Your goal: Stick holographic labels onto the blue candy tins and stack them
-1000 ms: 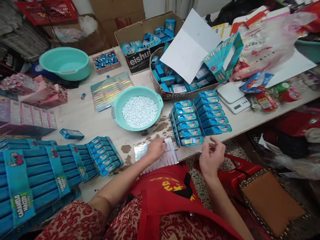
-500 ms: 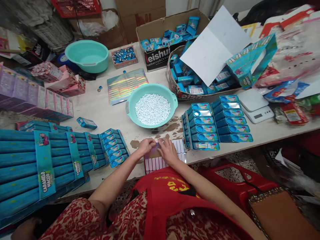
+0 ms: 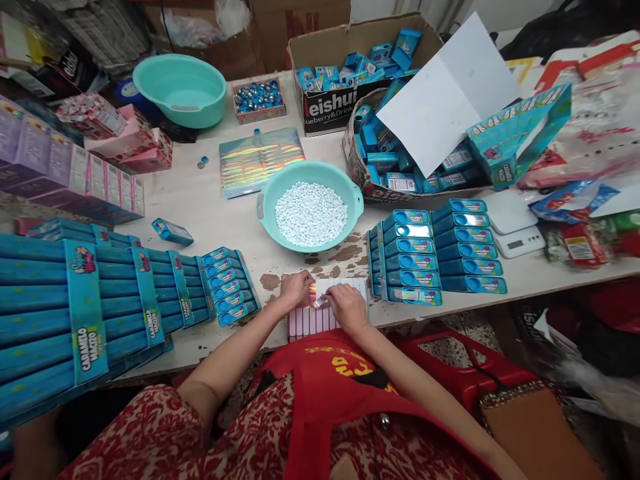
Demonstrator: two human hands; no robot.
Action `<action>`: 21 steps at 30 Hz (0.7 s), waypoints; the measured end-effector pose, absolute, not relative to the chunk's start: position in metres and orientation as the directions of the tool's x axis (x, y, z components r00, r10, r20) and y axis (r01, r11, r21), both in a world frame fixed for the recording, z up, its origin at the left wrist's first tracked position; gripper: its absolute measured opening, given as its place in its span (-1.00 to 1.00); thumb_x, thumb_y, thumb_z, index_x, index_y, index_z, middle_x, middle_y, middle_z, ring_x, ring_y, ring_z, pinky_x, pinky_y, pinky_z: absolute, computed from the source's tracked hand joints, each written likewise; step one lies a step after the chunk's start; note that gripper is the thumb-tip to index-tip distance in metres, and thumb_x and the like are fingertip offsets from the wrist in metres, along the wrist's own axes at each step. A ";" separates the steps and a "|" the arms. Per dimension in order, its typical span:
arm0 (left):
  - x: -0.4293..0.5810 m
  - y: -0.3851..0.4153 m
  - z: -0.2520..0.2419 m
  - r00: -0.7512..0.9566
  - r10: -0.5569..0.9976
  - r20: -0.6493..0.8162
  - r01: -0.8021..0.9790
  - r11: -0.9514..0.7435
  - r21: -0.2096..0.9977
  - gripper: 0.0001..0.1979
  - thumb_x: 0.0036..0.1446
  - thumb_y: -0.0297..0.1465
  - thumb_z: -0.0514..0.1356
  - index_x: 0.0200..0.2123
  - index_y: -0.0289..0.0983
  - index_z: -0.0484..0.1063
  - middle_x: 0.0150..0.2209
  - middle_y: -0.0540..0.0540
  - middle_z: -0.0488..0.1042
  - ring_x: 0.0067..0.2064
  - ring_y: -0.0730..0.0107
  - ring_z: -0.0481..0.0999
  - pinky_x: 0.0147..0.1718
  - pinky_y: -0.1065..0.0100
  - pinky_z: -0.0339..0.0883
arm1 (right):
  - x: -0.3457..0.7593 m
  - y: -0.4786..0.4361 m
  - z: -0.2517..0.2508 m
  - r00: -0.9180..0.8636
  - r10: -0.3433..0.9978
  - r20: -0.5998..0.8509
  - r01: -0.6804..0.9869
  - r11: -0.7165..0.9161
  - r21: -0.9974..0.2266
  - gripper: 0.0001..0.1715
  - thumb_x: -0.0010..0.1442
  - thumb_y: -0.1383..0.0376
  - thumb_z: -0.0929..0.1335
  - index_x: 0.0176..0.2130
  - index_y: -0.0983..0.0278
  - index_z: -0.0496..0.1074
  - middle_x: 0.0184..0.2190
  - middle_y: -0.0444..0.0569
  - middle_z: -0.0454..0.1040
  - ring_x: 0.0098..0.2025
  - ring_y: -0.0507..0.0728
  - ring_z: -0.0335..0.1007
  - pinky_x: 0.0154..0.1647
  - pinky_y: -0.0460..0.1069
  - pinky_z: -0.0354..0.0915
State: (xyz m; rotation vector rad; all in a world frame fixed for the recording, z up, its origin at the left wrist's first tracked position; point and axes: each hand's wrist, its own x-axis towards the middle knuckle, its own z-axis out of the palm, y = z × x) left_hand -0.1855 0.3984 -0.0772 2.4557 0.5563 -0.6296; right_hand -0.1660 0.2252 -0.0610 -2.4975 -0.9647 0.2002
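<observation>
At the table's front edge lies a sheet of white strip stickers, with a shiny bared patch between my hands. My left hand is closed at the sheet's upper left edge, thumb and fingertips pressed together; what they pinch is too small to make out. Over the right part of the sheet, my right hand pinches a small pale sticker that is lifted off it. Just beyond the hands stands a turquoise basin of white candies.
Stacked blue candy boxes flank me at left and right. Behind the basin lie shiny sticker sheets, a tray of blue caps and a second turquoise basin. Cartons of blue packs and a scale stand farther right.
My right hand has moved slightly right and now shows a small sticker in its fingertips. My left hand stays near the sheet's upper left edge. The camera view has shifted a little.
</observation>
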 end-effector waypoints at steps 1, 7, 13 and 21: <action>-0.186 0.396 -0.074 0.816 0.266 -0.513 0.498 -0.775 0.389 -0.75 0.18 -0.36 0.03 -0.25 -0.23 0.51 -0.26 -0.15 0.54 -0.09 0.14 0.42 -0.02 0.15 0.10 | -0.165 0.221 -0.051 0.772 0.635 0.034 0.557 -0.649 -0.519 -0.87 0.23 0.31 0.29 -0.37 0.25 0.39 -0.43 -0.02 0.45 -0.33 0.14 0.31 -0.32 -0.02 0.14; -0.191 0.368 -0.025 0.963 -0.022 -0.268 0.248 -0.305 0.919 -0.66 0.12 -0.23 0.13 -0.07 -0.25 0.39 -0.04 -0.15 0.44 -0.01 0.25 0.38 -0.07 0.28 0.24 | -0.161 0.193 0.018 0.899 0.438 -0.009 0.254 -0.538 -0.804 -0.80 0.24 0.21 0.28 -0.40 0.23 0.36 -0.43 -0.10 0.43 -0.39 0.06 0.32 -0.36 -0.07 0.20; -0.159 0.327 0.008 0.881 -0.295 -0.371 0.375 -0.043 0.926 -0.71 0.13 -0.19 0.07 -0.47 -0.29 0.29 -0.63 0.06 0.31 -0.57 0.52 0.32 -0.52 0.46 0.23 | -0.146 0.160 0.033 0.982 0.157 0.104 0.183 -0.653 -0.735 -0.79 0.20 0.18 0.30 -0.34 0.23 0.47 -0.34 -0.03 0.40 -0.25 0.13 0.30 -0.24 0.00 0.24; -0.106 0.291 0.015 0.866 -0.393 -0.308 0.310 -0.059 0.949 -0.84 0.13 -0.36 0.01 -0.20 -0.22 0.09 -0.61 0.19 0.27 -0.67 0.58 0.28 -0.64 0.53 0.14 | -0.106 0.123 0.022 0.978 -0.088 0.188 0.053 -0.768 -0.638 -0.73 0.10 0.13 0.34 -0.40 0.26 0.52 -0.21 0.05 0.30 -0.11 0.21 0.22 -0.08 0.14 0.20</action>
